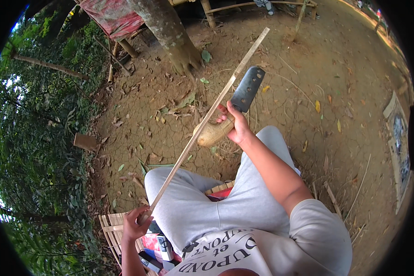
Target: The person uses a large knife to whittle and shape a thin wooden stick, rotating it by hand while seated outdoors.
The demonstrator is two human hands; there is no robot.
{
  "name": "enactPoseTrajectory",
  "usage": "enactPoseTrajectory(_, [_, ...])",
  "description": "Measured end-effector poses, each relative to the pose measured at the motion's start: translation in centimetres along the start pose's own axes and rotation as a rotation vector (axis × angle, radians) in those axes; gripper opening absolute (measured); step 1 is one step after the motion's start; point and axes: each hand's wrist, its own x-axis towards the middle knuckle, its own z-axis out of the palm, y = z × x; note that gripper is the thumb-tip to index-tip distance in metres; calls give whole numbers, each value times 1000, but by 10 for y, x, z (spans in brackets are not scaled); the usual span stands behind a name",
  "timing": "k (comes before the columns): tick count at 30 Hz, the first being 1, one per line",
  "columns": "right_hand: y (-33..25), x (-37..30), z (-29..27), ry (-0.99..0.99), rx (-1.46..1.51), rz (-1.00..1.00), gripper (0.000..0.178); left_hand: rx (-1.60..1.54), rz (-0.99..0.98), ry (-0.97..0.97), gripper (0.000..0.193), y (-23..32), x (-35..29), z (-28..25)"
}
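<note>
A long, thin bamboo strip (186, 149) slants from beside my left thigh up and away to the right. My left hand (134, 224) is closed round its near end. In my right hand (237, 126) is a cleaver (247, 89), gripped just behind the blade. The blade is dark and broad, with several holes, and points away from me. A thick, rounded wooden handle (211, 133) sticks out to the left below my fingers. The strip passes close along the left of the blade and over the handle's end; whether they touch I cannot tell.
I sit on a slatted bamboo seat (109, 234), with small boxes (163, 248) beside my left hip. A tree trunk (168, 37) rises ahead from the cracked dirt ground (299, 101). Dense plants (37, 138) fill the left. A brown block (85, 141) lies near them.
</note>
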Motion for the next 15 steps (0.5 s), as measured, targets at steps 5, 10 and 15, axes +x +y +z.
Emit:
enactPoseTrajectory(5, [3, 1, -4, -33, -24, 5, 26, -14, -65, 23, 26, -7, -2, -3])
enactPoseTrajectory(10, [11, 2, -9, 6, -51, -9, 23, 205, -93, -87, 23, 2, 5, -14])
enactPoseTrajectory(15, [12, 1, -5, -20, -38, 11, 22, 144, -16, -155, 26, -7, 11, -20])
